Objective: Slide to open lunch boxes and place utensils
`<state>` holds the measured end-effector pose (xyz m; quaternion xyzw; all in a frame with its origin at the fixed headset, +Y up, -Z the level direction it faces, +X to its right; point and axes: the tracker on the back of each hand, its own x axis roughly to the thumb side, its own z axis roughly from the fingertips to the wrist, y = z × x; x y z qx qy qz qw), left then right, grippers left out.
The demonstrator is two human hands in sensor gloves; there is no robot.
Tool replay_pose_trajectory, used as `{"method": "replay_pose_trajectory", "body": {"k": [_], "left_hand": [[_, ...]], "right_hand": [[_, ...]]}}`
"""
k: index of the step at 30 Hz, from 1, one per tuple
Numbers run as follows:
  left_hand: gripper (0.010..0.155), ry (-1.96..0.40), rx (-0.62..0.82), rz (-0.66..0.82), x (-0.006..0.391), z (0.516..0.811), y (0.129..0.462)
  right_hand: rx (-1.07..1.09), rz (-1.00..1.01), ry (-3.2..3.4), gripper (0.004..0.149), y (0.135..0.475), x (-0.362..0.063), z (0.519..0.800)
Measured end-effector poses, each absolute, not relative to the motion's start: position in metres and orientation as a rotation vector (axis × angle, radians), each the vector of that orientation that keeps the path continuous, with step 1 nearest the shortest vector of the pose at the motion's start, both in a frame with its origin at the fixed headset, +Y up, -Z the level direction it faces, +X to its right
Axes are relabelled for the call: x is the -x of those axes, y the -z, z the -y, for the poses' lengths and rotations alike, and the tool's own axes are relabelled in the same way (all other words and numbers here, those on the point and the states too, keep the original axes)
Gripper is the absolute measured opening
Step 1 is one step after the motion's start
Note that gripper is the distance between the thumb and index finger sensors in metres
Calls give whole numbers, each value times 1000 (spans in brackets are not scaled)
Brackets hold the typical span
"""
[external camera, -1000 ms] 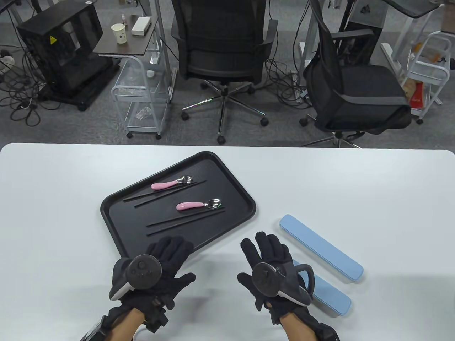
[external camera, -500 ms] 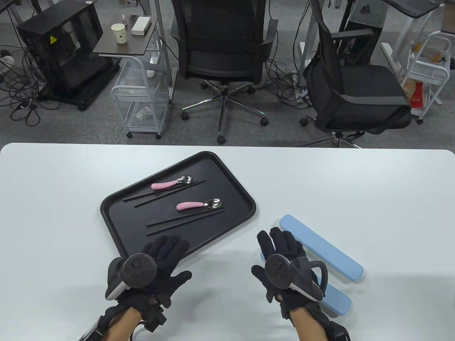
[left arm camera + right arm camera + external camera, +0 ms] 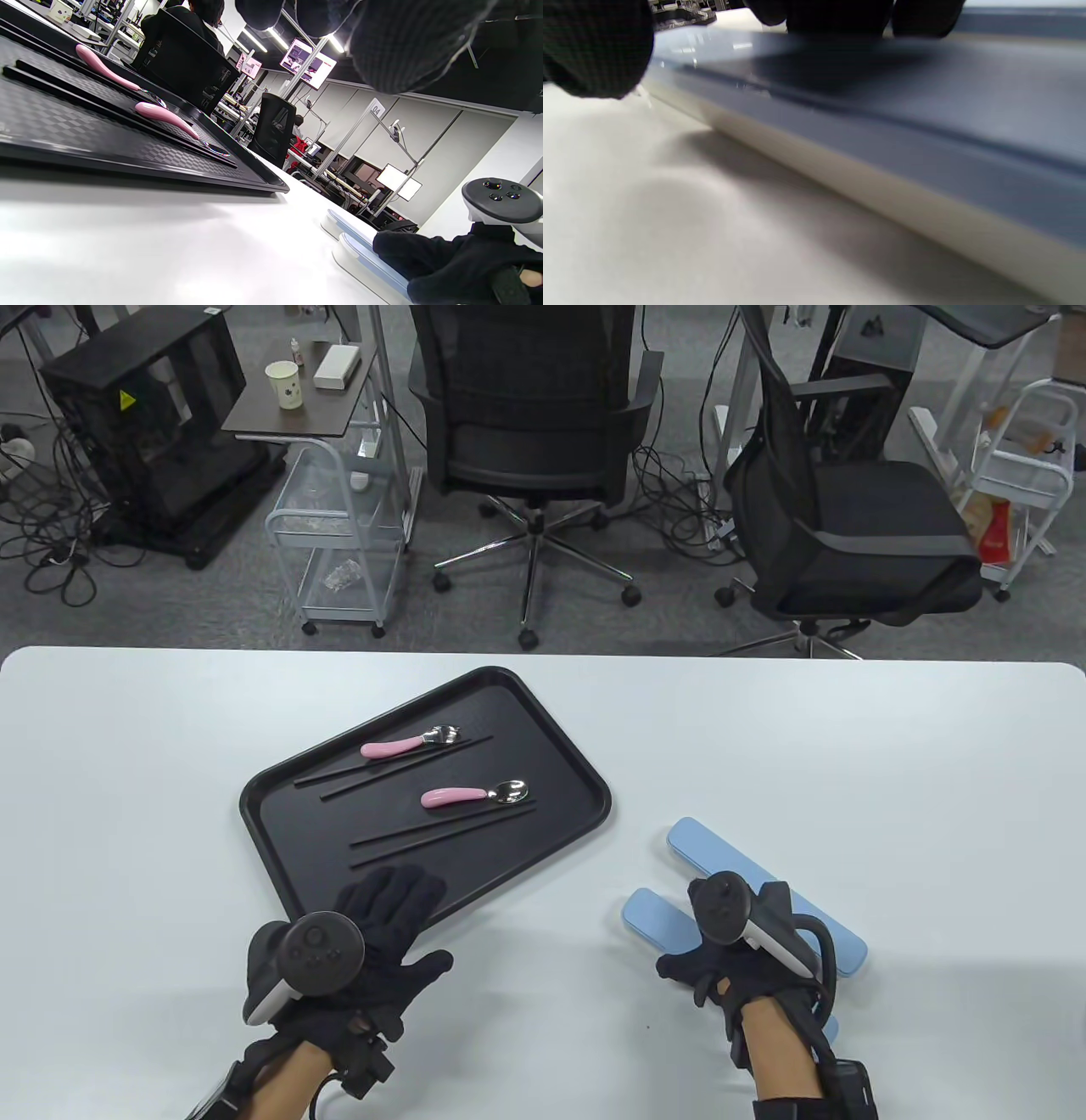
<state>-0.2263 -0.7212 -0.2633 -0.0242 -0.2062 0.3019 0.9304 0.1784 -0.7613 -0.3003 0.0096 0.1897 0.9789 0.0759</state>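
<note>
Right-hand grip [image 3: 721, 963] rests on the nearer of two blue lunch boxes [image 3: 649, 916], fingers over its lid and thumb at its side; whether it clasps the box cannot be told. Left-hand grip [image 3: 373, 933] lies open, fingertips at the black tray's [image 3: 280, 848] near edge. Two pink-handled spoons [image 3: 454, 796] and black chopsticks [image 3: 441, 837] lie in the tray on the white tabletop [image 3: 127, 814].

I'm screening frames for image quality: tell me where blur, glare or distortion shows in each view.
Table view: sharp, evenly lit, soft shadows under the gloved right hand. Left wrist view: tilted, ceiling lights flare, near white table blurred. Right wrist view: long blue-lidded utensil box soft, with glare streaks on its lid.
</note>
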Motion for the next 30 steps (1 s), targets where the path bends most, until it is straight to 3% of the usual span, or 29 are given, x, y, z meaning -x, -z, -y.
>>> {"method": "replay_pose_trajectory", "body": {"k": [15, 20, 25, 30], "left_hand": [[76, -617, 62, 430, 224, 722, 264], [77, -613, 62, 438, 222, 723, 264], [78, -605, 64, 475, 212, 724, 261], [82, -561, 74, 538, 196, 724, 256]], "right_hand": [[-24, -545, -2990, 86, 299, -176, 770], [-81, -395, -2986, 84, 294, -171, 753], [-302, -195, -2988, 82, 278, -141, 723], [-576, -124, -2965, 80, 257, -99, 707]]}}
